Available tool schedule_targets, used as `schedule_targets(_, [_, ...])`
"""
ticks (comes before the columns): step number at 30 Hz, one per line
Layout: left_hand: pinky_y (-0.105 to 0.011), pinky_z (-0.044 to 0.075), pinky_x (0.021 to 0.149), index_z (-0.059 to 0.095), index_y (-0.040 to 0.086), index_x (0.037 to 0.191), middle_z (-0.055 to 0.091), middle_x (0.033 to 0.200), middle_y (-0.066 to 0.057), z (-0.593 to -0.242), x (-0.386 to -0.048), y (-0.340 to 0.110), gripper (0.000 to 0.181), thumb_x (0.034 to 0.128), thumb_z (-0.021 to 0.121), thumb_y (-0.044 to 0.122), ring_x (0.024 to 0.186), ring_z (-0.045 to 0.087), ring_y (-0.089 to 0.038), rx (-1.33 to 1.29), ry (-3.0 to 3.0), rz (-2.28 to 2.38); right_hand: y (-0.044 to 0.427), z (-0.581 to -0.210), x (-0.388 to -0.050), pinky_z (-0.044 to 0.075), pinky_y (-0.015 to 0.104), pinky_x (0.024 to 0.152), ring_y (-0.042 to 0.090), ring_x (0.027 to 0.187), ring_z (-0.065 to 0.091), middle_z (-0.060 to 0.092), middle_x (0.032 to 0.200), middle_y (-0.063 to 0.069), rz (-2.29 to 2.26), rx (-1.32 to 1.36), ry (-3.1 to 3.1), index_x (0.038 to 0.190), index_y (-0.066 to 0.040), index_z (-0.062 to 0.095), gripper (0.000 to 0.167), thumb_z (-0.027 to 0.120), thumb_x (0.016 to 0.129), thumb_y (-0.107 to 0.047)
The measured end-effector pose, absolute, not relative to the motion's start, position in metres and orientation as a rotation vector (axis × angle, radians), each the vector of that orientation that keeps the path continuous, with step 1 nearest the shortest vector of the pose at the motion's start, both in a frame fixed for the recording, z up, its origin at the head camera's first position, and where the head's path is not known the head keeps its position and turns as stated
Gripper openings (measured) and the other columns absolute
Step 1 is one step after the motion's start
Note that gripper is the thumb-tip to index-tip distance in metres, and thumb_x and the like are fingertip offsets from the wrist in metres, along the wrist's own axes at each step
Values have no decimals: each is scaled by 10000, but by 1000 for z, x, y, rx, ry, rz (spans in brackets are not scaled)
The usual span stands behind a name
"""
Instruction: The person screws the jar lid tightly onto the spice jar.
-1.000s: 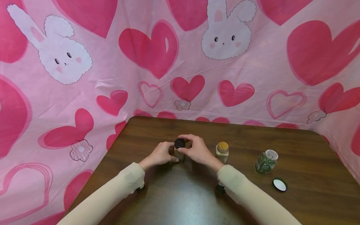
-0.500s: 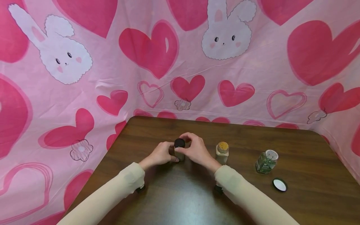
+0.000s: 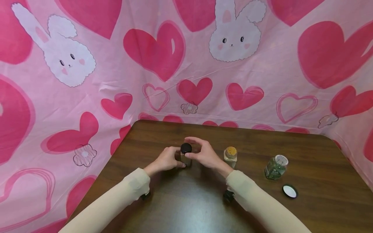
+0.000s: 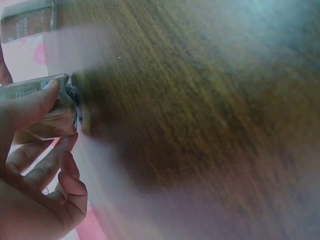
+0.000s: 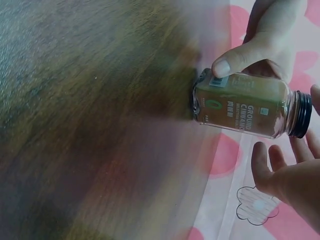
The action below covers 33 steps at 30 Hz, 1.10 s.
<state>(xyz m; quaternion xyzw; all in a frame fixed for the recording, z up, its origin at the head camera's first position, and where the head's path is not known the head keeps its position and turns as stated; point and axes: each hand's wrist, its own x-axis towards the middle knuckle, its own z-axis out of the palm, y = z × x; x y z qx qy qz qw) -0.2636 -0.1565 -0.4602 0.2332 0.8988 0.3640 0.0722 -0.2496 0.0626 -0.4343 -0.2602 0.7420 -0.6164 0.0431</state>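
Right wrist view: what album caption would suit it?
A left hand grips a boxy, clear-glass jar labelled ground cinnamon, the right hand at its round black cap.

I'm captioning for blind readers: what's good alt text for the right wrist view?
A left hand grips a ground cinnamon jar, shown sideways; a right hand is at its black lid. Wooden table and pink heart-print cloth show behind.

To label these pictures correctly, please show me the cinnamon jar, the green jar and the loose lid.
Cinnamon jar [image 5: 242,106], right wrist view, front label.
Green jar [image 3: 274,169], head view, glass side.
Loose lid [image 3: 289,191], head view, white inside.
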Motion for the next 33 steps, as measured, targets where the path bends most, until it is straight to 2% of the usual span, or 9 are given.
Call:
schedule_targets(5, [-437, 575, 859, 756, 87, 1154, 748, 1008, 8, -460, -264, -157, 400, 800, 940, 112, 952, 716, -193, 707, 2704, 1083, 63, -434, -250, 475, 587, 1042, 385, 1294, 576, 635, 1384, 213, -1878, -817, 2242, 1389, 2, 629, 495, 763, 917, 66])
schedule_targets(12, [-440, 570, 870, 758, 86, 1164, 752, 1007, 12, -461, -264, -157, 422, 788, 949, 113, 963, 721, -187, 720, 2711, 1081, 63, -438, -254, 464, 607, 1044, 384, 1274, 589, 672, 1344, 159, -1888, -773, 2241, 1356, -17, 668, 472, 757, 905, 92])
schedule_targets(20, [-445, 566, 884, 757, 86, 1157, 752, 1012, 20, -461, -265, -157, 421, 785, 952, 121, 991, 724, -199, 726, 2713, 1076, 64, -439, -255, 581, 408, 895, 414, 1133, 669, 673, 1348, 150, -1867, -705, 2217, 1361, -33, 682, 455, 753, 922, 62])
schedule_targets(23, [-449, 563, 888, 757, 87, 1149, 749, 1006, 22, -461, -265, -157, 411, 788, 950, 122, 995, 722, -202, 722, 2710, 1078, 65, -439, -254, 586, 381, 868, 415, 1092, 687, 669, 1352, 160, -1865, -698, 2214, 1366, -21, 677, 451, 753, 927, 50])
schedule_targets(28, [-451, 562, 886, 759, 85, 1167, 749, 1008, 19, -460, -264, -157, 422, 791, 947, 119, 981, 716, -194, 717, 2711, 1076, 65, -439, -253, 573, 413, 911, 417, 1169, 636, 680, 1340, 153, -1865, -708, 2240, 1353, -30, 690, 435, 761, 928, 34])
schedule_targets(33, [-461, 561, 895, 757, 83, 1172, 749, 1016, 9, -460, -264, -157, 427, 791, 947, 118, 986, 717, -205, 707, 2713, 1076, 63, -439, -252, 537, 506, 977, 403, 1206, 616, 694, 1309, 140, -1887, -697, 2251, 1336, -18, 694, 437, 779, 912, 47])
